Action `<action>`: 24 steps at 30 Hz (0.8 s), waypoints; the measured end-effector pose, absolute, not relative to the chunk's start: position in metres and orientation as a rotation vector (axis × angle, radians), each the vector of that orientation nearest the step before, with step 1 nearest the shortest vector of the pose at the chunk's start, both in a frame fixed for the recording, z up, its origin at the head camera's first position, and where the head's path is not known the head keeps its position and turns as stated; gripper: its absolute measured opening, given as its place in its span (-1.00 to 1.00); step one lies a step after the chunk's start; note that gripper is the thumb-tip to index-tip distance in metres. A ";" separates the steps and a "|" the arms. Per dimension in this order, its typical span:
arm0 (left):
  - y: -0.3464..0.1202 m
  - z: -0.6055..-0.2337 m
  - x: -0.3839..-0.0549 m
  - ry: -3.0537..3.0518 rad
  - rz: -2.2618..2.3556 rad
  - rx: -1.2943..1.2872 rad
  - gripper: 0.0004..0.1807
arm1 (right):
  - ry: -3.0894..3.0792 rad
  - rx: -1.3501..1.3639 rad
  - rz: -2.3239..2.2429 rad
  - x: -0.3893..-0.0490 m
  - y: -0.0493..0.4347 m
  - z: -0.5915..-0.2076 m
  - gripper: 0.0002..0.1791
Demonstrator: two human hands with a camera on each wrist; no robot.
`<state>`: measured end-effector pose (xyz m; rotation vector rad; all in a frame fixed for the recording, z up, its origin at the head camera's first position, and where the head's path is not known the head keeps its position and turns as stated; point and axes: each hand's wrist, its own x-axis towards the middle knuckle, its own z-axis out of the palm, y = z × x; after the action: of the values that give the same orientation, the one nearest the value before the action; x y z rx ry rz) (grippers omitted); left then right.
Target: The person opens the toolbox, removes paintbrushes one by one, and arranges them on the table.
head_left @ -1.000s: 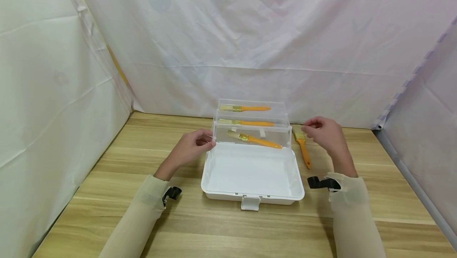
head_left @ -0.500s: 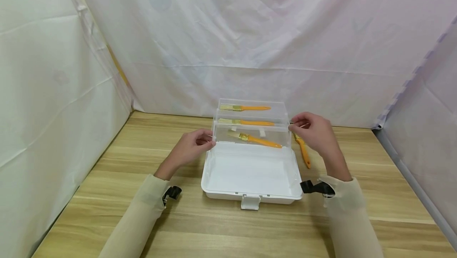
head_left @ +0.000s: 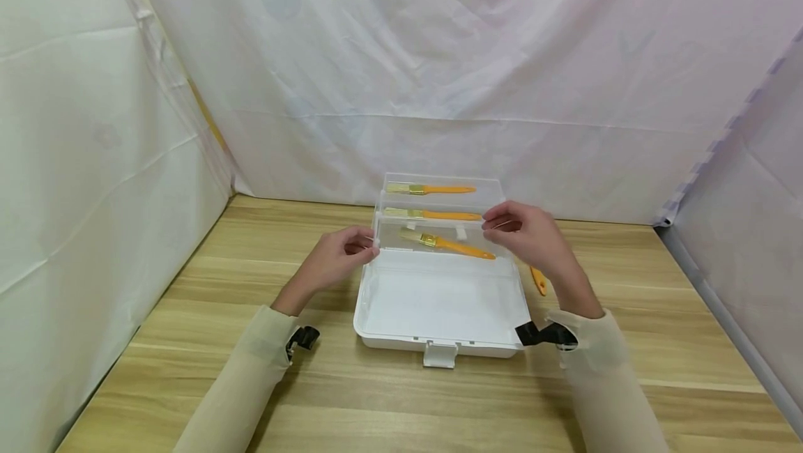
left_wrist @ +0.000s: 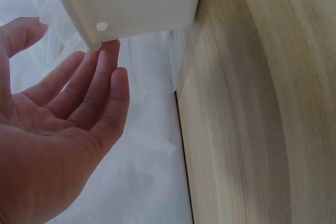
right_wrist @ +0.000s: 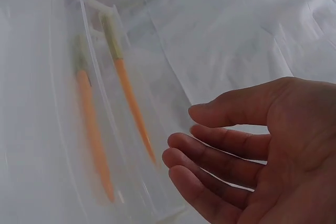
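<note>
A white plastic box (head_left: 433,310) stands open on the table, with clear stepped trays (head_left: 489,195) raised at its back. A flat paintbrush (head_left: 448,189) with an orange handle lies in the rear tray, and a second paintbrush (head_left: 448,216) in the tray below it. The front paintbrush (head_left: 458,249) slants lower down. My left hand (head_left: 335,259) has its fingertips at the trays' left side, fingers loosely bent. Over the right end of the trays hovers my right hand (head_left: 530,235), fingers apart and holding nothing. It hides much of another paintbrush (head_left: 537,281) on the table.
The wooden table (head_left: 351,404) bears the box near its back edge. White cloth (head_left: 439,56) hangs behind and on both sides. A white latch (head_left: 440,355) sticks out from the box's front. A black strap (head_left: 546,334) is on the right wrist.
My right hand has moved left, from above the paintbrush on the table to the right end of the trays. The left hand and the brushes have stayed where they were.
</note>
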<state>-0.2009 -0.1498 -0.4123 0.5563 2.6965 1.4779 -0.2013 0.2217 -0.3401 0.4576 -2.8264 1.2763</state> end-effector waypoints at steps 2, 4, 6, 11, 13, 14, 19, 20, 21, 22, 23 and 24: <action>-0.150 -0.412 -0.201 2.697 1.479 0.555 -0.58 | -2.833 0.495 1.284 -0.202 0.218 -0.342 -0.68; -0.150 -0.412 -0.200 2.697 1.479 0.551 -0.59 | -2.844 0.538 1.273 -0.204 0.215 -0.344 -0.70; -0.150 -0.411 -0.200 2.696 1.479 0.548 -0.59 | -2.851 0.586 1.264 -0.204 0.212 -0.346 -0.74; -0.150 -0.411 -0.200 2.696 1.479 0.547 -0.59 | -2.841 0.697 1.249 -0.205 0.205 -0.352 -0.83; -0.150 -0.411 -0.200 2.695 1.479 0.547 -0.59 | -2.841 0.719 1.252 -0.205 0.202 -0.354 -0.82; -0.150 -0.411 -0.200 2.694 1.478 0.547 -0.59 | -2.847 0.725 1.251 -0.205 0.201 -0.355 -0.82; -0.150 -0.411 -0.199 2.691 1.478 0.551 -0.59 | -2.869 0.772 1.225 -0.207 0.198 -0.361 -0.77; -0.150 -0.411 -0.199 2.690 1.478 0.551 -0.58 | -2.871 0.786 1.211 -0.207 0.197 -0.362 -0.77; -0.150 -0.411 -0.199 2.690 1.478 0.551 -0.58 | -2.873 0.800 1.194 -0.208 0.196 -0.362 -0.76; -0.150 -0.411 -0.199 2.688 1.479 0.550 -0.58 | -2.874 0.813 1.178 -0.208 0.195 -0.363 -0.75; -0.150 -0.411 -0.199 2.688 1.479 0.550 -0.58 | -2.877 0.821 1.162 -0.208 0.194 -0.363 -0.75; -0.150 -0.411 -0.199 2.687 1.479 0.550 -0.58 | -2.883 0.826 1.149 -0.208 0.193 -0.364 -0.74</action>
<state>-0.1987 -0.1501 -0.4115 0.5497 2.6871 1.4788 -0.2078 0.1932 -0.3636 0.8257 -2.8835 1.1492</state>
